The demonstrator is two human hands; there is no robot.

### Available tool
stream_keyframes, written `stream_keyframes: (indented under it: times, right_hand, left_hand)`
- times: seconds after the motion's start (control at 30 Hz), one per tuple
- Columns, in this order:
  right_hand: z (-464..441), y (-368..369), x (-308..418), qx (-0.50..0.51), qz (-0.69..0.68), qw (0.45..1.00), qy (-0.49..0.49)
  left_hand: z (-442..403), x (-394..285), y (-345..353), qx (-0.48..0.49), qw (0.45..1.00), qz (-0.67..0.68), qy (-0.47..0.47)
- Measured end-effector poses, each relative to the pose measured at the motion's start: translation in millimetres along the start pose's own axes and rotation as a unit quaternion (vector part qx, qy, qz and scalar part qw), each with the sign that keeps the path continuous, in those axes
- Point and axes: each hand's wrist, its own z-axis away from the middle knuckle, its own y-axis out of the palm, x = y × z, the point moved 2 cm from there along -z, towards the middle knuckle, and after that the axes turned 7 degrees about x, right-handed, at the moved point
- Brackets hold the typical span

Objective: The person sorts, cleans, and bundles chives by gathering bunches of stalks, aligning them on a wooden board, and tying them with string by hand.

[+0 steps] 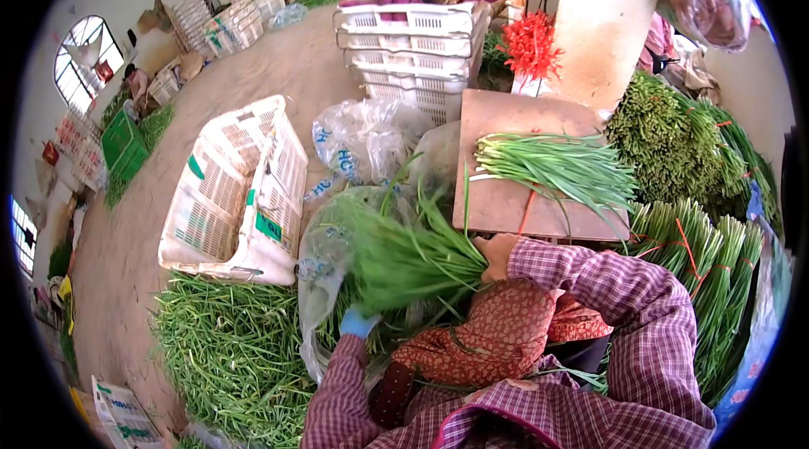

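Observation:
My right hand (497, 257) is closed round one end of a loose bunch of garlic chives (413, 255), whose leaves fan out to the left and are smeared by motion. Under the left side of that bunch is my left hand (358, 322) in a blue glove, its fingers partly hidden by the leaves. A clear plastic bag (316, 306) lies beneath and beside the bunch. On the brown board (497, 116) just ahead rests another bunch of garlic chives (556, 166), pale ends to the left.
A white crate (278, 162) stands left of the bag, behind a heap of loose greens (232, 356). Stacked crates (404, 65) stand ahead. Red ties (531, 44) hang by the pillar (602, 27). Tied green bundles (695, 259) lie at right. Other people sit in the background.

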Motion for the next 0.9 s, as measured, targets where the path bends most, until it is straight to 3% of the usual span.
stream_keyframes:
  times: [0.03, 0.1, 0.17, 0.23, 0.27, 0.3, 0.33, 0.4, 0.43, 0.47, 0.53, 0.6, 0.63, 0.7, 0.83, 0.9]
  right_hand:
    - [3, 2, -1, -0.004, 0.029, 1.0, -0.011]
    - [6, 0, -7, -0.014, 0.056, 0.998, -0.018]
    - [11, -5, -6, -0.026, 0.133, 0.99, -0.048]
    - [27, -29, 10, -0.011, 0.149, 0.987, -0.056]
    - [33, -39, 23, 0.008, 0.168, 0.983, -0.074]
    - [34, -42, 36, 0.02, 0.18, 0.981, -0.071]
    - [35, -44, 50, 0.033, 0.193, 0.978, -0.07]
    - [62, -55, 91, 0.06, 0.278, 0.951, -0.121]
    - [73, -57, 100, 0.047, 0.259, 0.951, -0.16]
    - [78, -56, 109, 0.109, 0.218, 0.961, -0.134]
    - [102, -70, 109, 0.084, 0.2, 0.954, -0.208]
    - [115, -80, 105, 0.089, 0.23, 0.931, -0.271]
    - [122, -86, 102, 0.104, 0.229, 0.93, -0.269]
    - [123, -95, 94, 0.122, 0.189, 0.937, -0.265]
    - [109, -109, 89, 0.163, 0.144, 0.937, -0.273]
    - [104, -109, 90, 0.137, 0.156, 0.939, -0.273]
  left_hand:
    - [18, -1, -6, 0.006, 0.998, -0.056, -0.026]
    - [59, -20, -42, 0.11, 0.992, -0.063, -0.006]
    - [103, -64, -99, 0.262, 0.961, 0.071, 0.042]
    - [145, -126, -160, 0.309, 0.926, 0.141, 0.168]
    - [172, -171, -195, 0.316, 0.904, 0.225, 0.181]
    - [191, -212, -226, 0.255, 0.906, 0.175, 0.289]
    - [197, -235, -235, 0.209, 0.864, 0.263, 0.375]
    - [198, -289, -251, 0.095, 0.863, 0.192, 0.457]
    - [184, -302, -248, 0.075, 0.854, 0.127, 0.499]
    - [171, -317, -244, 0.116, 0.849, 0.1, 0.505]
    - [138, -317, -214, 0.245, 0.831, 0.079, 0.494]
    - [126, -292, -183, 0.486, 0.764, 0.291, 0.31]
    - [102, -264, -155, 0.495, 0.731, 0.341, 0.323]
    - [76, -207, -99, 0.501, 0.728, 0.366, 0.292]
    - [128, -208, -72, 0.487, 0.646, 0.515, 0.283]
    - [148, -216, -69, 0.47, 0.623, 0.553, 0.291]
